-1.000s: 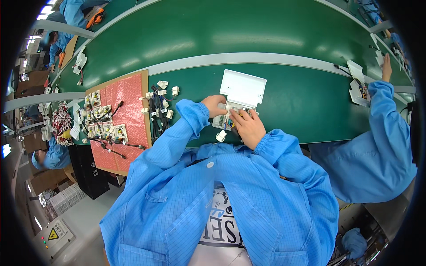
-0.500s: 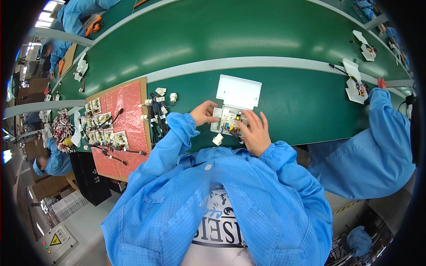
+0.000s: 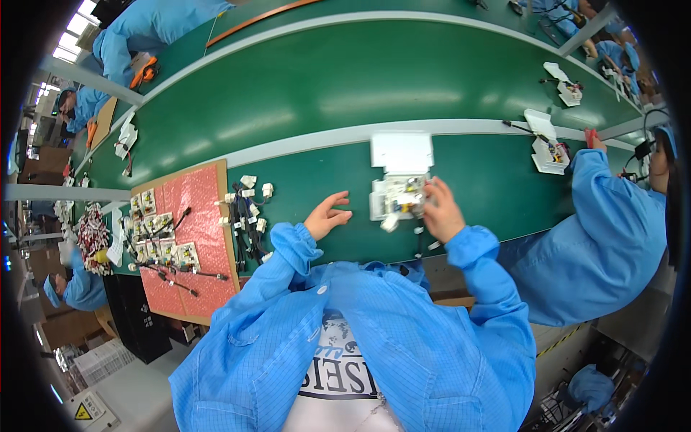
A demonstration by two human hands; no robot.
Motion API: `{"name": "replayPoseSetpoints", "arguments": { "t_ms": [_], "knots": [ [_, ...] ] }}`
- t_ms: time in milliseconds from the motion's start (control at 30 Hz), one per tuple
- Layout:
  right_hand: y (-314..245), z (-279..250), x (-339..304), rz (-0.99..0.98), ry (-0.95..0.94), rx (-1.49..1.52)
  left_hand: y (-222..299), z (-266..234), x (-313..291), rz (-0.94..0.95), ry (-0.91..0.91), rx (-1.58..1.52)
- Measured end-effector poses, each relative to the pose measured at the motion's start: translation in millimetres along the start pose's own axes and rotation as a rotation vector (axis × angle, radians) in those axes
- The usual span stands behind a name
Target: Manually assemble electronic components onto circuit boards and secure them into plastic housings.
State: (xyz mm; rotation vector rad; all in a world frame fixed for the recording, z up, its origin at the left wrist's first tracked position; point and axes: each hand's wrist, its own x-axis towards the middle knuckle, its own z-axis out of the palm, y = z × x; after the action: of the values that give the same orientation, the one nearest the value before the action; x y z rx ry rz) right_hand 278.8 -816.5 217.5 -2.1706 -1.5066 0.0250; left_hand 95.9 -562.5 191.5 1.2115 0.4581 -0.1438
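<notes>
In front of me on the green bench lies an opened white plastic case [image 3: 376, 206]. Its flat white lid [image 3: 402, 153] is folded out on the far side. A circuit board [image 3: 401, 193] with small components sits inside, and a white connector [image 3: 390, 222] and a dark cable hang off the near edge. My right hand [image 3: 443, 210] grips the case's right side, its fingers bent over the edge. Apart from the case, to its left, my left hand [image 3: 328, 214] is held over the bench with fingers spread and nothing in it.
At left, pink bubble wrap [image 3: 205, 248] on cardboard carries several circuit boards with cables. Between it and my left hand lies a bundle of black cables [image 3: 245, 216] with white connectors. A co-worker in blue [image 3: 597, 245] sits at right near another opened case [image 3: 548, 155].
My left hand has come off the case and moved left. The case has shifted to the right along the bench with my right hand at its side. The view has turned slightly.
</notes>
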Motion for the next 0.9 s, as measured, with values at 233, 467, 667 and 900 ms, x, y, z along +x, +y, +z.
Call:
{"name": "replayPoseSetpoints", "arguments": {
  "t_ms": [233, 467, 667, 900],
  "knots": [
    [147, -74, -10, 0.091, -0.023, -0.360, -8, -10, -19, -0.019, 0.009, 0.298],
    [212, -89, -25, 0.020, -0.195, -0.493, -21, -9, -55, 0.078, 0.164, 0.580],
    [110, -105, 35, 0.093, 0.176, -0.363, -14, -49, -104, 0.373, 0.827, 0.595],
    [8, -3, 81, -0.109, -0.155, 0.108, -19, -106, -139, 0.269, 1.363, 0.859]
  ]
}}
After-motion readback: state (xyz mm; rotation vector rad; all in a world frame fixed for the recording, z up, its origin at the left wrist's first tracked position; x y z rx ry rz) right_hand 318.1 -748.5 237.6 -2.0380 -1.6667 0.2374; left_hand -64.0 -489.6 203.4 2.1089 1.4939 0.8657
